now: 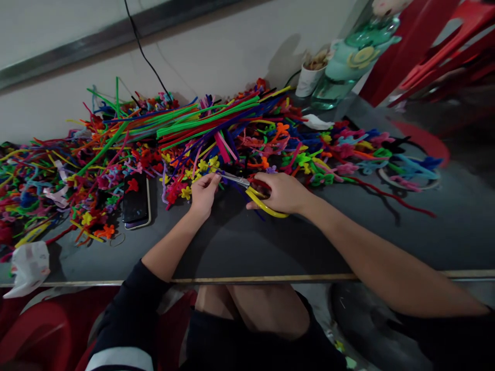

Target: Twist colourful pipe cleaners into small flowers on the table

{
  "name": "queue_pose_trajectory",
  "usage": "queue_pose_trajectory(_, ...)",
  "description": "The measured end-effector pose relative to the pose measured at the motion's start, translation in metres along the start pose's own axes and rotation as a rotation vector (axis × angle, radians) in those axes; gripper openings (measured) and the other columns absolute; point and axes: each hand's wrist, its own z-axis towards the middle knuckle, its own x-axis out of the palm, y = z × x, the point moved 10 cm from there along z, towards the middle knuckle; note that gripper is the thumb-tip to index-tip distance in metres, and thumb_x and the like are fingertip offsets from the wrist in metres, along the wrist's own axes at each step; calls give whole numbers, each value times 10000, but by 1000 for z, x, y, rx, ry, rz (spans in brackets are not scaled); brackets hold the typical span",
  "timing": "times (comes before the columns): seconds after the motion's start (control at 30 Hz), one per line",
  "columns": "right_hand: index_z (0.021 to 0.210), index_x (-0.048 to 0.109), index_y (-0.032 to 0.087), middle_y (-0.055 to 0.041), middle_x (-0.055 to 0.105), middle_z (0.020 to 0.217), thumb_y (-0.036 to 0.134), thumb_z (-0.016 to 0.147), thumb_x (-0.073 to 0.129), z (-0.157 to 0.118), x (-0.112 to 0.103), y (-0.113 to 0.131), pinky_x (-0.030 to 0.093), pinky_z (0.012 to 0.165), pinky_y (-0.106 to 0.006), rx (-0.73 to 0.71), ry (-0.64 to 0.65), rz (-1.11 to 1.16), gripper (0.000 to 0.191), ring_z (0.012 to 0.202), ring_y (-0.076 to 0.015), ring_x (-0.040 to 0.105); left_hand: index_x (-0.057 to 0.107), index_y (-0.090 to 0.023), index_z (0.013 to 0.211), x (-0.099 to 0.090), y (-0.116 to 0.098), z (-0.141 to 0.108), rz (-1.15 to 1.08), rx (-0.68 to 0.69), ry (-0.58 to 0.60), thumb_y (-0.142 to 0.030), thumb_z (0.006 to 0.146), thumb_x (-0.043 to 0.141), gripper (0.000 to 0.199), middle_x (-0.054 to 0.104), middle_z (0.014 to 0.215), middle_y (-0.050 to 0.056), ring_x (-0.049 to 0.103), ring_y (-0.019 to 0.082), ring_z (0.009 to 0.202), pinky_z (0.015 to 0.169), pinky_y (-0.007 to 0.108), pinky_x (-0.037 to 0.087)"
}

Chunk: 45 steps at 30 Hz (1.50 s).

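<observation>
My right hand (280, 191) is closed around the looped handles of a pair of scissors (266, 205) with yellow grips. Their metal blades point left and reach the fingertips of my left hand (204, 193). That hand is closed in a pinch, apparently on a thin pipe cleaner mostly hidden by the fingers and blades. A dark blue pipe cleaner (244, 195) runs down to the right under the scissors. Just beyond my left fingertips are small yellow pipe-cleaner flowers (202, 165). Behind both hands lies a bundle of long green, red and blue pipe cleaners (209, 117).
Heaps of colourful pipe-cleaner pieces cover the back of the grey table (301, 247). A dark phone (136, 203) lies left of my hands. At the back right stand a paper cup (307, 81) and a greenish clear bottle (335, 77). Crumpled white plastic (31, 265) hangs over the front left edge.
</observation>
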Motion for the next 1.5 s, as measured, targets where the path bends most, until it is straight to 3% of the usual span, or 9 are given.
queue_pose_trajectory(0.3,920,668,189,-64,670,674,670,767,544,-1,-2,0,325,556,-276,-9,-52,-55,520,629,-218,616,676,-152,658,1,3,1,-25,27,23,-382,693,793,260,477,507,-56,372,47,479,486,194,292)
queue_pose_trajectory(0.77,853,687,193,-65,674,659,678,754,571,-5,-15,-4,324,549,-282,65,-232,-94,509,623,-220,626,711,-158,692,0,-1,1,-39,14,-15,-325,694,781,182,484,510,-65,353,31,464,474,186,276)
queue_pose_trajectory(1.07,880,581,199,-31,641,701,641,742,597,-1,-12,-7,328,548,-271,92,-81,29,463,639,-195,602,677,-151,654,4,-3,0,-36,53,22,-427,655,810,306,449,514,-60,342,39,484,470,186,267)
queue_pose_trajectory(1.17,836,579,202,-35,636,692,648,757,581,-2,-20,-16,338,558,-275,164,-137,48,453,642,-197,603,678,-154,682,3,-3,-1,-34,60,18,-419,669,802,293,455,518,-60,345,40,481,473,187,277)
queue_pose_trajectory(1.37,957,648,186,-109,693,800,573,745,622,-14,-57,-51,384,619,-344,459,-411,-130,442,772,-303,641,663,-168,777,12,-5,-4,21,91,112,-387,751,743,235,543,592,-38,446,58,510,534,202,382)
queue_pose_trajectory(1.5,1127,636,172,-144,715,982,387,751,673,-14,-71,-77,415,704,-384,542,-419,-156,435,925,-337,637,655,-174,801,14,-4,-4,41,111,142,-356,769,722,196,580,654,-28,473,56,522,542,201,393)
